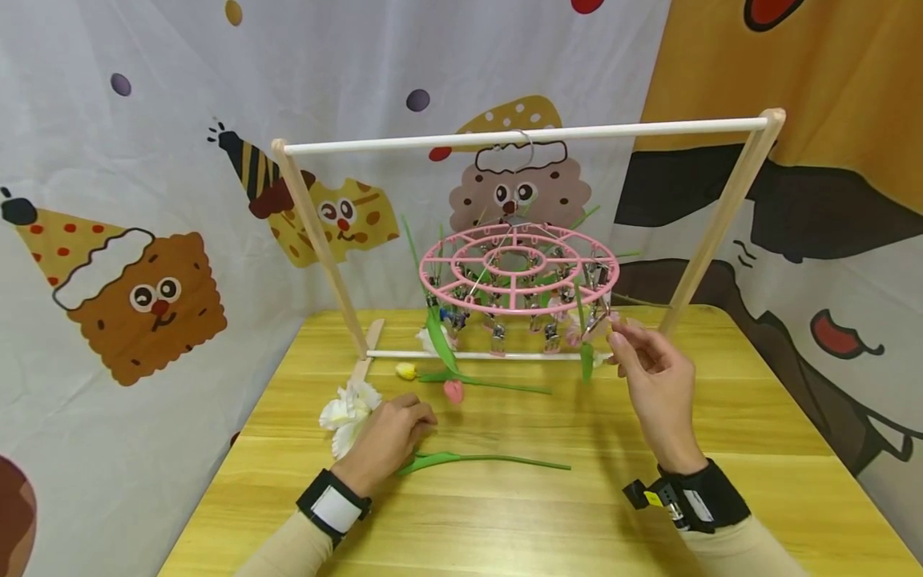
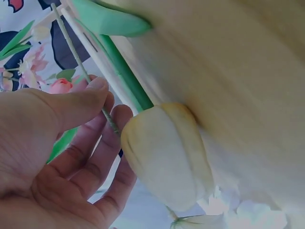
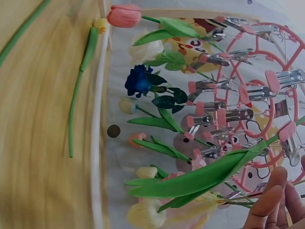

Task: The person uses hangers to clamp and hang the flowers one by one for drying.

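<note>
My left hand (image 1: 389, 437) is low over the table. In the left wrist view, its thumb and fingers pinch a thin stem (image 2: 71, 45) that leads behind a cream tulip (image 2: 164, 155) toward a white ruffled flower (image 1: 349, 413). My right hand (image 1: 656, 369) is raised at the right side of a pink round clip hanger (image 1: 513, 308). Its fingertips pinch the thin stem (image 3: 238, 196) of a pale yellow flower (image 3: 200, 210), close to a metal clip (image 1: 597, 322). A long-leaved green stem (image 3: 205, 176) hangs from a clip beside these fingers.
The hanger hooks on a white bar (image 1: 404, 142) of a wooden stand. Several flowers hang from its clips, among them a blue rose (image 3: 138, 80). A yellow tulip (image 1: 406, 370) lies under it, near a hanging pink tulip (image 1: 453, 391). Another green stem (image 1: 505, 458) lies nearer the front.
</note>
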Demonstrator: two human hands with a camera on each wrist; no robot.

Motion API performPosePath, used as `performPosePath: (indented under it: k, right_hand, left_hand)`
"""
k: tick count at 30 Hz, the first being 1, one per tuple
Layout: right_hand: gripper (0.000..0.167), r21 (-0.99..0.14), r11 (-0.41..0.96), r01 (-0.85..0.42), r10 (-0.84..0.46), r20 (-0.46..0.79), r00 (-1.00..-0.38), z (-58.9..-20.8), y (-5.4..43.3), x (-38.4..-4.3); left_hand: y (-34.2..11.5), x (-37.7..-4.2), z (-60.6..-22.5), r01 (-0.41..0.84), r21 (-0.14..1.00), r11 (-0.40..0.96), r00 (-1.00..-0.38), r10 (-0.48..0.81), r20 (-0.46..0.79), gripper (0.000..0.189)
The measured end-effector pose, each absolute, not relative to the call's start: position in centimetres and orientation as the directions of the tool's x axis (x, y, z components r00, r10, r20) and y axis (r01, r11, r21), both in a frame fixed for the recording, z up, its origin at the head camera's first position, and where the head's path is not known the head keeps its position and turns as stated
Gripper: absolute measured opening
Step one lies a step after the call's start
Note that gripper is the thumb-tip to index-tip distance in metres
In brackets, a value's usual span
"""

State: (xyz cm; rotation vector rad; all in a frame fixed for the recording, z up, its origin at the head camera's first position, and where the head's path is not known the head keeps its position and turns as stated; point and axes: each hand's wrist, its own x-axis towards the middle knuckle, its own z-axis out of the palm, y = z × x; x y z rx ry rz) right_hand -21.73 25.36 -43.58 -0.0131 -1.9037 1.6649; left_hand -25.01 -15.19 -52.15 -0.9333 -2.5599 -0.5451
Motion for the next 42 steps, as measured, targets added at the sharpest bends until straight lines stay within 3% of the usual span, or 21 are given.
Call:
performPosePath:
  k: [10,20,30,34,42]
  right_hand:
    - [0.016,-0.886,0.279,-0.370,0.366,0.455,-0.812,-44.5,25.0,-20.5]
    - [0.004,-0.838,0.345,-0.423,0.258,0.518,-0.816,-45.5,24.2,-19.7]
    - [0.021,-0.758,0.382,-0.529,0.043,0.587,-0.809,-46.4,22.6,-19.1]
    - [0.026,-0.689,0.457,-0.563,-0.063,0.606,-0.793,-46.7,22.0,-19.1]
    - [0.032,-0.625,0.538,-0.567,-0.155,0.588,-0.794,-46.9,20.8,-19.0]
  left_hand:
    - [-15.2,-24.9,-51.4,0.690,0.236,0.684,-0.690,0.522,0.501,0.009]
    - [-14.7,-24.5,-50.3,0.695,0.240,0.678,-0.677,0.504,0.537,0.009]
    - [-13.7,-24.0,-49.3,0.729,0.240,0.641,-0.626,0.481,0.614,0.014]
    - [-13.1,-23.8,-48.7,0.742,0.246,0.624,-0.614,0.483,0.625,0.014]
    - [-12.2,-23.4,-47.7,0.783,0.252,0.569,-0.566,0.483,0.668,0.013]
